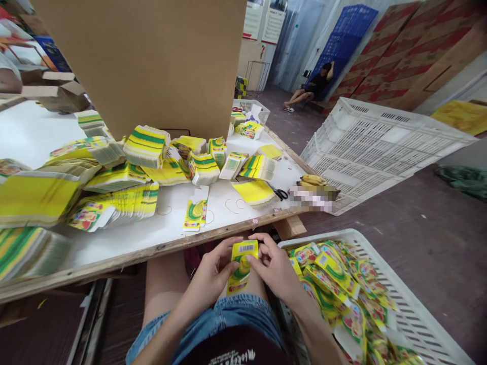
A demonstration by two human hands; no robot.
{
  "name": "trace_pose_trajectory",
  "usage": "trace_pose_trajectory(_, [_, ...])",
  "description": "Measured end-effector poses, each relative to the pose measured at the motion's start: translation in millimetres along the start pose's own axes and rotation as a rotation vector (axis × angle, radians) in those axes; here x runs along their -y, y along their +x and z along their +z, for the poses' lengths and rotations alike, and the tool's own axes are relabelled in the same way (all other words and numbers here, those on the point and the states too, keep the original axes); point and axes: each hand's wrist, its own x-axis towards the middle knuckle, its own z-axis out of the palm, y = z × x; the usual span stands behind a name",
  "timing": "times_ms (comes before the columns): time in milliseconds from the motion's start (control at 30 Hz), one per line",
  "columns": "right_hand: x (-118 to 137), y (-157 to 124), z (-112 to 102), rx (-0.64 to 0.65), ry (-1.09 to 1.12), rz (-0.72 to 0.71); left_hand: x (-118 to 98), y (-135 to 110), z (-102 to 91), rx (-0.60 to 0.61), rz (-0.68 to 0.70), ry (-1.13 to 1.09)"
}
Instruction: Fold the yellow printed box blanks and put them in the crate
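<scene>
Yellow printed card, thin and glossy, forms a small carton [242, 263] with a barcode at its top edge. Head view: the left hand [210, 274] and right hand [276, 270] pinch its opposite side edges above the lap, apparently to steady the flimsy card. Similar cartons fill the white perforated crate [414, 317] beside the right hand, within easy reach. Flat stacks [117, 203] fan across the white table [152, 233].

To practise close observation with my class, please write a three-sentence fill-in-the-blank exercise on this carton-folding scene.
1. The left hand and right hand hold a yellow carton whose top flap bears a printed ____.
2. The scissors lie on the white ____.
3. Just right of the scissors lies a bunch of ____.

Missing words: barcode; table; bananas.
</scene>
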Motion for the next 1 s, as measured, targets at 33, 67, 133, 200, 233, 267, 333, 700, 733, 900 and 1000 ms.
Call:
trace_pose_trajectory(33, [0.0,0.0,1.0,-0.014,-0.03,0.003,-1.1,0.4,-0.4,0.011,-0.002,-0.01])
trace_pose_trajectory(67, [0.2,-0.4,1.6,-0.028,-0.058,0.004,-2.3,0.9,-1.2,0.017,-0.006,-0.021])
trace_pose_trajectory(133, [0.7,-2.0,1.8,-0.036,-0.088,-0.009,-4.5,2.3,-3.4,0.007,-0.011,-0.049])
trace_pose_trajectory(200, [0.9,-3.8,2.5,-0.009,-0.082,-0.038,-5.9,3.3,-4.4,-0.014,-0.016,-0.081])
trace_pose_trajectory(233, [0.9,-4.3,3.5,-0.006,-0.075,-0.054,-6.1,3.5,-3.7,-0.022,-0.018,-0.094])
trace_pose_trajectory(267, [0.8,-4.4,4.9,-0.023,-0.072,-0.076,-6.1,3.5,-2.1,-0.025,-0.019,-0.101])
trace_pose_trajectory(333, [0.7,-3.4,7.5,-0.099,-0.074,-0.135,-5.8,4.0,3.4,-0.012,-0.009,-0.098])
trace_pose_trajectory(700, [-41.5,-58.2,-128.0,-0.557,-0.879,0.029,-7.8,77.3,-77.1,-0.631,-0.201,1.171])
trace_pose_trajectory(733, [-45.6,-63.1,-132.8,-0.54,-0.876,0.037,-4.4,83.5,-89.0,-0.693,-0.253,1.204])
trace_pose_trajectory(900, [-35.3,-45.9,-86.3,-0.303,-0.568,0.036,14.3,97.0,-112.2,-0.793,-0.408,1.267])
trace_pose_trajectory(1000, [-13.2,-22.5,-46.7,-0.215,-0.426,-0.037,19.1,98.0,-108.7,-0.804,-0.446,1.268])
